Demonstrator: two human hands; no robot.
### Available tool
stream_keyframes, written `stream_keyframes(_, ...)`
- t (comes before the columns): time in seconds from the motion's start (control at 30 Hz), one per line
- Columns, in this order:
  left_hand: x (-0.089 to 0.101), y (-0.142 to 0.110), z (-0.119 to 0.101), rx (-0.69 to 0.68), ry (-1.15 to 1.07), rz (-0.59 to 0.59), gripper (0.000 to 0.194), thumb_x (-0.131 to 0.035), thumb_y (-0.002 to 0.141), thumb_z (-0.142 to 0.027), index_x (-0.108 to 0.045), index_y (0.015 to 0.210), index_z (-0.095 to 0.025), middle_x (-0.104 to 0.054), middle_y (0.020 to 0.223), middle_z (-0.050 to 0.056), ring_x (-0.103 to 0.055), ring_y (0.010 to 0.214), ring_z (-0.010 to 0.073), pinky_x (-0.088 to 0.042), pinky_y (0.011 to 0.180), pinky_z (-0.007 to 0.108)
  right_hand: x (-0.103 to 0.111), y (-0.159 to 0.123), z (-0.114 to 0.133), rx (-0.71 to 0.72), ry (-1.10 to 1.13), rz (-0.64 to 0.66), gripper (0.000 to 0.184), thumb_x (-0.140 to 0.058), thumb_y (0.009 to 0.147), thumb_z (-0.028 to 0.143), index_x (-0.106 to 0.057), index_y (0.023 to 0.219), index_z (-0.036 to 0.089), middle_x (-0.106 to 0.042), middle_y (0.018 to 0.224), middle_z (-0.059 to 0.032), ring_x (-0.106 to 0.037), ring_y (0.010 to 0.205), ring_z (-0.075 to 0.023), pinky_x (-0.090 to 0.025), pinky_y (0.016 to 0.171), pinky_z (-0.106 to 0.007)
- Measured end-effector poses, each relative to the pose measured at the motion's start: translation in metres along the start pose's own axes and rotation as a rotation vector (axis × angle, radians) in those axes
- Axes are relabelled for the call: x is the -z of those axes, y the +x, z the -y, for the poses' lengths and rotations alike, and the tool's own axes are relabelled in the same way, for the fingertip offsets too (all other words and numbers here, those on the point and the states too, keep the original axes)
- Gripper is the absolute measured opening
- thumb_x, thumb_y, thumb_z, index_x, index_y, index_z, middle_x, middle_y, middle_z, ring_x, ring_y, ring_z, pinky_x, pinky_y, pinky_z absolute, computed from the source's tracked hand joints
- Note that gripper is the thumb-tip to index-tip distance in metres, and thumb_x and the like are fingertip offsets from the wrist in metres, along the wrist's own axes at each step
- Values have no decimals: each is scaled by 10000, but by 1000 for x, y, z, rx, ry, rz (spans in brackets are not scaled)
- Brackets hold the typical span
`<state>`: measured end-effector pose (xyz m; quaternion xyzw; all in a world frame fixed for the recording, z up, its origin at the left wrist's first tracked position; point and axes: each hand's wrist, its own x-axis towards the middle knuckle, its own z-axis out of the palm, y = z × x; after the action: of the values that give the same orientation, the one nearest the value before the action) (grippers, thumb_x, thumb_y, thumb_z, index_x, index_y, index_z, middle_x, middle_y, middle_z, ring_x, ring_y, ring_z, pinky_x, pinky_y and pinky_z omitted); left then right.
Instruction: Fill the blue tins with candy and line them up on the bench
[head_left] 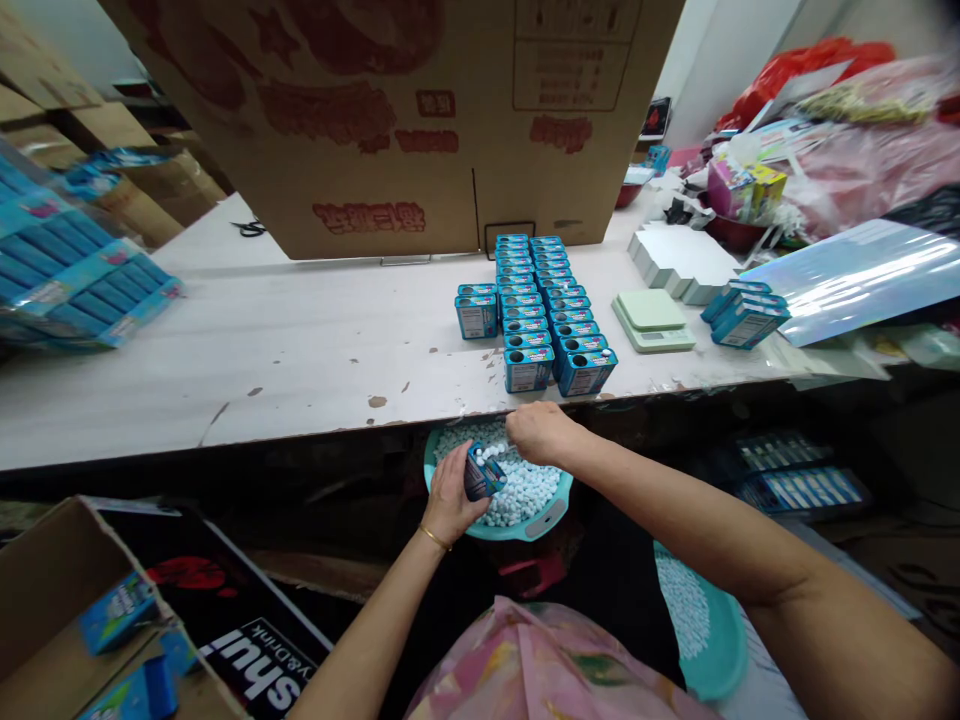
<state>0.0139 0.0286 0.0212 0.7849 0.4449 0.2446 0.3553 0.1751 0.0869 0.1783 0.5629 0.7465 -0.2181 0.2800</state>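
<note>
My left hand (452, 492), with a gold bangle at its wrist, grips a small blue tin (484, 474) tilted over a turquoise basin (534, 525) at my lap. The basin is full of small pale pellets (521, 490). White pellets lie at the tin's upper end. My right hand (546, 432) is closed above the basin's far right side, just under the table edge. Whatever its fingers hold is hidden. On the table ahead, blue tins (529, 368) stand in two tight rows, with a couple more tins (476, 315) at their left.
A large cardboard box (420, 190) stands at the table's back. A pale green scale (652, 320), white card stacks (684, 262) and several blue tins (746, 315) lie right. Another pellet basin (724, 640) is low right. An open carton (45, 600) stands low left; scissors (249, 229) lie behind.
</note>
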Motion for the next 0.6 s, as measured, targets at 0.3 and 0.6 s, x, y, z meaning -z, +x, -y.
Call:
stream_keyframes(0.3,0,5,6,45,-157,48,779,-622,557,-222,-260,1245,-176,-383,1223,105,-356,1148,251,-266,981,426,-12,-14,-33,-40,-3,-65,286,-402,716,139,-611,910,168,-633,872,-119,-584,836,-210,-425,688,-287)
stream_keyframes(0.6,-11,-4,51,522,-623,-65,826,-693,499,-324,-294,1205,-168,-488,1129,106,-473,1056,257,-354,917,427,-136,15,-52,-229,176,-28,295,-342,758,91,-591,890,180,-631,900,-86,-581,830,-188,-402,666,-259)
